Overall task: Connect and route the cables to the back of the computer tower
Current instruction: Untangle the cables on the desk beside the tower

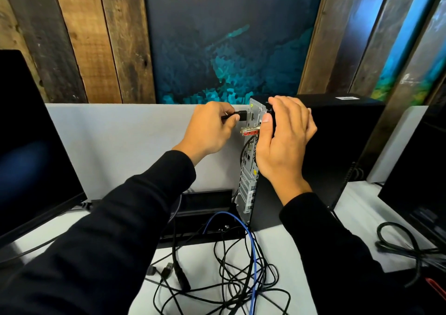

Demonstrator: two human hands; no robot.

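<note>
From the head view, the left hand [212, 128] is pinching a black plug [241, 116] by its moulded body and bringing it level with the upper ports on the rear panel [251, 145] of the computer tower [337, 150]; the plug tip is just beside the panel, and I cannot tell whether it is touching yet; the right hand [284, 136] is lying with fingers straight and relaxed against the tower's top rear corner, bracing it; the tower is standing upright on the counter [270, 249], and it is probably heavy and stiff enough to push against; the plug is likely rigid, so the body is the sensible hold, not the limp lead; a blue cable [251, 242] and a tangle of thin black cables [229, 278] are lying loose below, probably light and prone to snagging.
</note>
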